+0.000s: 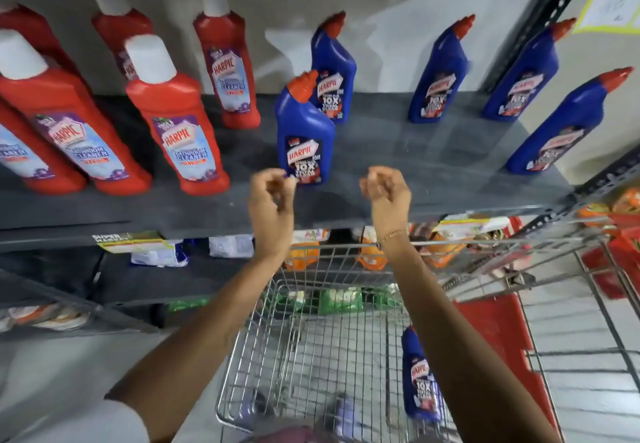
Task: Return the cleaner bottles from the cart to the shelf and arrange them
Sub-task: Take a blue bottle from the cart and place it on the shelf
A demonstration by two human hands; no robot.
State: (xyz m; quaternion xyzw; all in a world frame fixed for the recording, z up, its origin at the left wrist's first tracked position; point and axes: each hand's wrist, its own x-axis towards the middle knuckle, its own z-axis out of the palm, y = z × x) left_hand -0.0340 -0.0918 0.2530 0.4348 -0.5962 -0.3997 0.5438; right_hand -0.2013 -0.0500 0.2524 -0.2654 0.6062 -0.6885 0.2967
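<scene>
On the grey shelf (433, 165), red Harpic bathroom cleaner bottles (176, 124) are standing at the left and 5 blue Harpic toilet cleaner bottles (304, 131) are standing from the middle to the right. The left hand (272, 196) and right hand (386, 193) are hovering at the shelf's front edge, fingers loosely curled and gripping nothing, the left just beside the nearest blue bottle. Below, 1 more blue bottle (420, 377) is leaning inside the wire cart (311, 338).

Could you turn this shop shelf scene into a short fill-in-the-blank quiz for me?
1. The blue bottles on the shelf number ____.
2. One blue bottle lies in the wire ____.
3. The red bottles have ____ caps.
4. The left hand and right hand hold ____.

Missing words: five; cart; white; nothing
</scene>
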